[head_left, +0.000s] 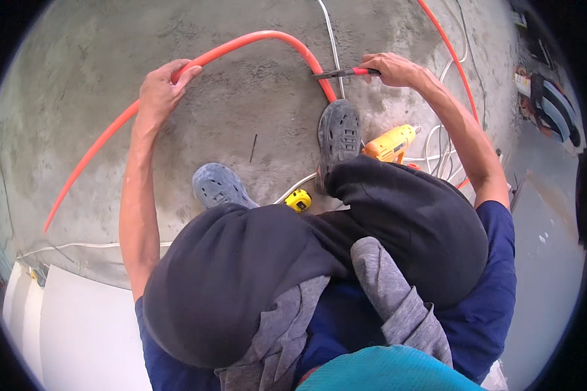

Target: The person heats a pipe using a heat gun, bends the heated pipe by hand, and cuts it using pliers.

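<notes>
A bendy orange tube [254, 39] arches across the concrete floor ahead of me. My left hand [161, 91] is wrapped round it on the left side of the arch, and its loose end trails off to the lower left. In my right hand [394, 69] is a pair of pliers [355, 72] with red and black handles. Their dark jaws lie across the tube's right-hand part, just beyond my right shoe [339, 127]. The tube meets the toe of that shoe; whether it passes underneath cannot be seen. I cannot tell whether the jaws grip the tube.
A yellow pistol-shaped power tool [391, 143] lies right of my shoe. Between my feet sits a yellow tape measure [298, 200]. A white cable [331, 32] runs past the pliers, with more cables coiled at right. A second orange tube [455, 55] curves there. White panels [88, 326] stand lower left.
</notes>
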Demonstrator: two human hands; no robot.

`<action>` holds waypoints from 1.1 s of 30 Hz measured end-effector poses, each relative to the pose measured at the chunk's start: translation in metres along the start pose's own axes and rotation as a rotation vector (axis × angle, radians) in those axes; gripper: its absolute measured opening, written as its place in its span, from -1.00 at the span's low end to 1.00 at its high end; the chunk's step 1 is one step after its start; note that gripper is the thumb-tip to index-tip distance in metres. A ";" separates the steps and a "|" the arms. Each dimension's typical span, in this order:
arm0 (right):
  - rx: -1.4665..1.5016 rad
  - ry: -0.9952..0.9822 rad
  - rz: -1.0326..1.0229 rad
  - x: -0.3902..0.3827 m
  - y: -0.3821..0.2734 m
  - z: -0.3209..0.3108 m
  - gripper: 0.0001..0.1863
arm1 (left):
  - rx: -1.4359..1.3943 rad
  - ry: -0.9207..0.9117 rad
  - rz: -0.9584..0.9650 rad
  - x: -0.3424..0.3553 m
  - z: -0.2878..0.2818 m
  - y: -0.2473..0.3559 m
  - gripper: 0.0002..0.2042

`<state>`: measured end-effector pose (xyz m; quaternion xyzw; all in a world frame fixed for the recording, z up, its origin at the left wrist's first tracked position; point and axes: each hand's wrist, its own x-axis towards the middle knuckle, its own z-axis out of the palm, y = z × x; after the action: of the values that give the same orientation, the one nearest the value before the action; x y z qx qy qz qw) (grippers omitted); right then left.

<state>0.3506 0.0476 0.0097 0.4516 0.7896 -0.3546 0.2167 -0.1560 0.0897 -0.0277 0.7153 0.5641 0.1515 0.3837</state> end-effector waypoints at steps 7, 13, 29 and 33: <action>-0.006 0.121 0.006 -0.001 0.007 0.019 -0.86 | -0.028 0.037 0.085 0.002 0.006 -0.006 -0.60; -0.055 -0.064 0.132 0.006 0.002 0.003 -0.84 | -0.044 0.025 0.068 0.006 0.005 -0.006 -0.61; 0.034 -0.102 -0.053 -0.001 -0.005 -0.035 -0.76 | -0.056 -0.009 -0.120 -0.011 0.007 0.013 -0.58; -0.321 0.056 -0.110 -0.005 0.004 -0.087 -0.63 | -0.095 -0.031 -0.144 -0.011 0.008 0.028 -0.61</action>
<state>0.3549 0.1124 0.0687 0.3770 0.8653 -0.2225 0.2442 -0.1348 0.0746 -0.0110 0.6561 0.6001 0.1390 0.4360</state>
